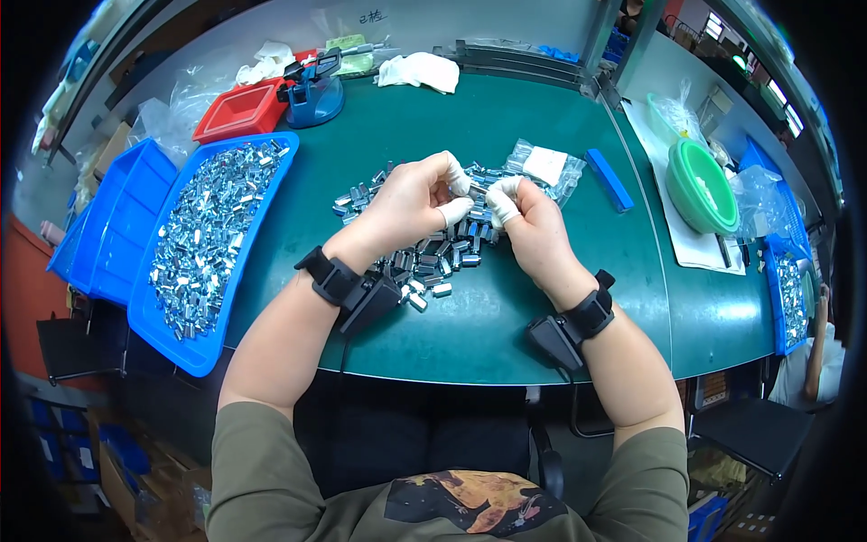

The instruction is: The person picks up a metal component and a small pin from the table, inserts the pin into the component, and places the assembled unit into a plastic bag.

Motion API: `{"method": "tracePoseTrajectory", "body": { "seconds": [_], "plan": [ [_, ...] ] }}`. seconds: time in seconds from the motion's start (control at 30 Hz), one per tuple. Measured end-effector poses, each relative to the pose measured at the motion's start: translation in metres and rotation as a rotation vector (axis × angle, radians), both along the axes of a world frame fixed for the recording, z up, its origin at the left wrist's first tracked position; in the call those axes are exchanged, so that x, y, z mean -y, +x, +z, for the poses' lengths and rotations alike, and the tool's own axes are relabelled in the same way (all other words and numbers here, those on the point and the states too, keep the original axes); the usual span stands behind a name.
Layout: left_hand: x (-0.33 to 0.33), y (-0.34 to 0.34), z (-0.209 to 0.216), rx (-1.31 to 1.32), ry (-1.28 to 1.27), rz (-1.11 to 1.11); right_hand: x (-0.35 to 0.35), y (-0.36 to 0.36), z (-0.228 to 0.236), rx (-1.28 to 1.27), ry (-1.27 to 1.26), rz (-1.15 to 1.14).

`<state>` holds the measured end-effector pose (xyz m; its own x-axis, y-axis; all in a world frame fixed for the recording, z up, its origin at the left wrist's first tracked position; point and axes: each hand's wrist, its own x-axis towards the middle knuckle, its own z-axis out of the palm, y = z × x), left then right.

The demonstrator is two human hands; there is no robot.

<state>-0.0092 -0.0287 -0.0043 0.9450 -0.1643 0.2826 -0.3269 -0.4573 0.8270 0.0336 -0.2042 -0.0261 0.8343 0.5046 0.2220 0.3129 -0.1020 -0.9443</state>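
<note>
My left hand (414,200) and my right hand (535,228) come together above a pile of small shiny metal hex standoffs (432,260). White finger cots cover the thumb and fingertips of both. A thin metal standoff (480,189) shows between the fingertips, largely hidden by them. My left index finger and thumb are bent round its left end. On the right, my thumb and index finger pinch close together at its other end. More standoffs lie beneath and behind both hands.
At left, a blue tray (287,155) full of standoffs sits beside an empty blue bin (116,212). Behind are a red tray (200,124) and a blue-based gauge stand (315,104). Rightward lie a clear bag (567,181), a blue bar (609,180) and a green basin (690,200).
</note>
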Motion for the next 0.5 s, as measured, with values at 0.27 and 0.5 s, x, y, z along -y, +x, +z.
{"method": "tracePoseTrajectory", "body": {
  "seconds": [0.27, 0.5],
  "plan": [
    [0.003, 0.0, -0.001, 0.111, 0.074, 0.126, 0.0, -0.004, 0.004, 0.092, 0.019, 0.005],
    [0.002, -0.003, 0.004, 0.166, 0.271, 0.159, 0.002, -0.006, 0.013, 0.284, -0.262, -0.063]
  ]
}}
